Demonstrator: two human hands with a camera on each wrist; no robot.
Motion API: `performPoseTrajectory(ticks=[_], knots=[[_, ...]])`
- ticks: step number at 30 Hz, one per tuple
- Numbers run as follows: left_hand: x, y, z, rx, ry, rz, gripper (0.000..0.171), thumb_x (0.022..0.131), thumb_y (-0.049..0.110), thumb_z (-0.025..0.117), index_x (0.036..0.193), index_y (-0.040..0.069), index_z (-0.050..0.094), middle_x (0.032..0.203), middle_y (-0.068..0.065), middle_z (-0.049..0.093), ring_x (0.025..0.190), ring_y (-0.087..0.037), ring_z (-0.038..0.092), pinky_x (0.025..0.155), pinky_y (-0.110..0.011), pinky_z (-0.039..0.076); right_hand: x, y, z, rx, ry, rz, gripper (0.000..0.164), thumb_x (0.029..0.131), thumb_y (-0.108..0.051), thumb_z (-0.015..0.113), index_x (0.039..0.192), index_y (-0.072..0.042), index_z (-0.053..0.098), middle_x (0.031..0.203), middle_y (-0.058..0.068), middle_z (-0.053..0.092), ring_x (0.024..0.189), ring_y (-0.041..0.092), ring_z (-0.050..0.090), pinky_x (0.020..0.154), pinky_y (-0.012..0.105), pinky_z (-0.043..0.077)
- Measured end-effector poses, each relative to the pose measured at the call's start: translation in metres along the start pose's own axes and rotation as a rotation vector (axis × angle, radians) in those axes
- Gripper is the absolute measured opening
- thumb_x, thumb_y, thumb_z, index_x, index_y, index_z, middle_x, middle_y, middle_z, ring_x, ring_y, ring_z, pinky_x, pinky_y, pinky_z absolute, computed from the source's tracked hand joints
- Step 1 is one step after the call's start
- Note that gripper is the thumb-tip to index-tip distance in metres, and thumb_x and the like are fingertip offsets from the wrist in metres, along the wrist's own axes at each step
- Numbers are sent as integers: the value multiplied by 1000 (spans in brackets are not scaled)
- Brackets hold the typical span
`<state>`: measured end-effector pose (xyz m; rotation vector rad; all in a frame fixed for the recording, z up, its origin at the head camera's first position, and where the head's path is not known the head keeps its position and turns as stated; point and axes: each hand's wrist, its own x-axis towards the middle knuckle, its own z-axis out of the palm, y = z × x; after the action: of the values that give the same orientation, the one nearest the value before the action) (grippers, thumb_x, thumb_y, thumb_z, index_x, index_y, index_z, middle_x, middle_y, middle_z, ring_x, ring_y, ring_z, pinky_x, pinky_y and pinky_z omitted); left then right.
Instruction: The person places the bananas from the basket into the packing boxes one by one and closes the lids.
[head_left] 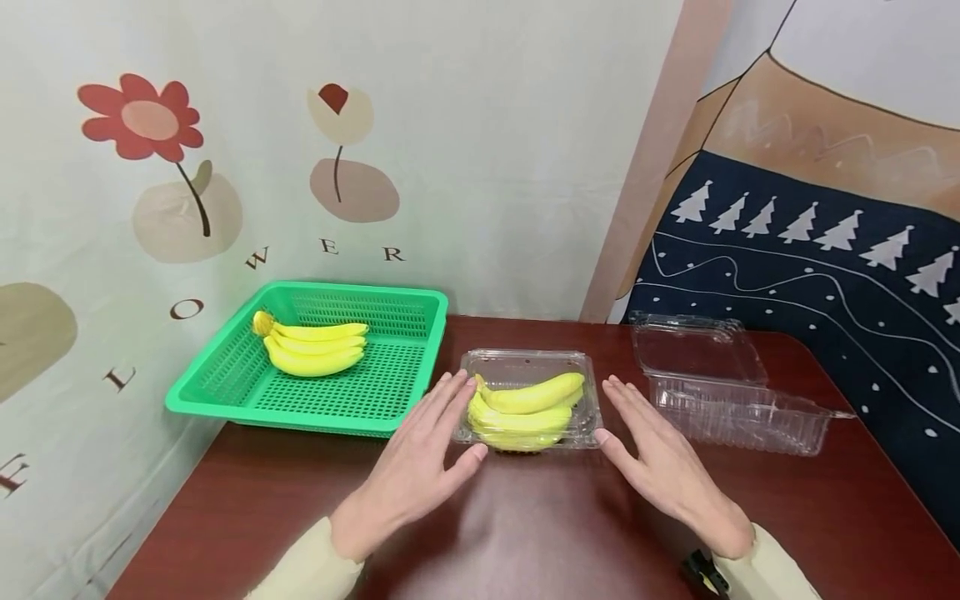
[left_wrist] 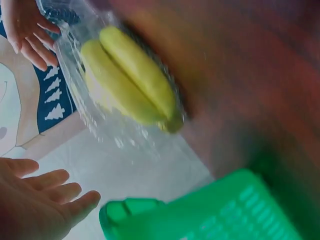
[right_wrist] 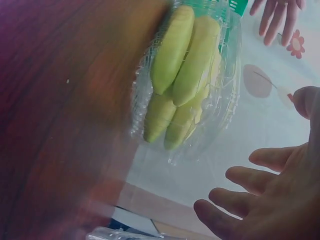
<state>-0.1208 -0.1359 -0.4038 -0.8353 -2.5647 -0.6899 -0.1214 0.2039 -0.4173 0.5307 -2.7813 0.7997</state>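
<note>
A clear plastic clamshell box stands on the table between my two hands, with yellow bananas inside it. My left hand is held at the box's left side, fingers straight and thumb spread. On the other side, my right hand has its fingers extended toward the box's right edge, with nothing in its grasp. In the left wrist view the bananas show through the clear plastic, and the left hand is apart from the box. The right wrist view shows the right hand likewise apart from it.
At the left, a green plastic basket holds a bunch of bananas. A second clear clamshell box stands with its lid raised at the right of the dark red table. Printed cloth hangs behind.
</note>
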Motion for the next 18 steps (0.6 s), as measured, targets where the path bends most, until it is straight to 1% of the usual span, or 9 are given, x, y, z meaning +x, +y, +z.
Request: performPoseTrajectory(ticks=[3,5,8,14,18], knots=[[2,-7,-10,44,-32,8,77,101,49,56,162,8,34,169,-10,27,156,-31,22,122,-54,26,1,-4,2,-18,1,-22,70,102,-43,63,160,-11,40,167,9,34,153,37,30,115,63,33],[4,-12,-17,75,-57,-3,78,101,51,55,163,10,31,171,-9,23,157,-31,19,123,-54,22,4,-7,2,-30,5,-37,70,102,-45,62,159,-10,41,167,8,33,153,36,29,115,63,33],[6,-23,-29,126,-90,-26,80,101,54,54,164,12,29,171,-9,21,158,-32,16,124,-55,18,7,-12,5,-45,16,-72,69,102,-45,61,158,-9,43,167,8,33,153,36,29,114,64,33],[7,-52,-48,219,-148,-78,81,100,57,55,164,12,32,170,-14,24,156,-38,18,123,-60,16,13,-23,14,-83,43,-150,66,102,-43,62,157,-8,46,166,11,36,153,37,30,113,62,36],[9,-72,-57,270,-174,-99,82,100,59,55,163,11,33,168,-17,27,154,-43,21,121,-65,18,18,-34,20,-107,39,-197,67,101,-43,63,156,-8,47,166,11,35,152,39,31,115,60,34]])
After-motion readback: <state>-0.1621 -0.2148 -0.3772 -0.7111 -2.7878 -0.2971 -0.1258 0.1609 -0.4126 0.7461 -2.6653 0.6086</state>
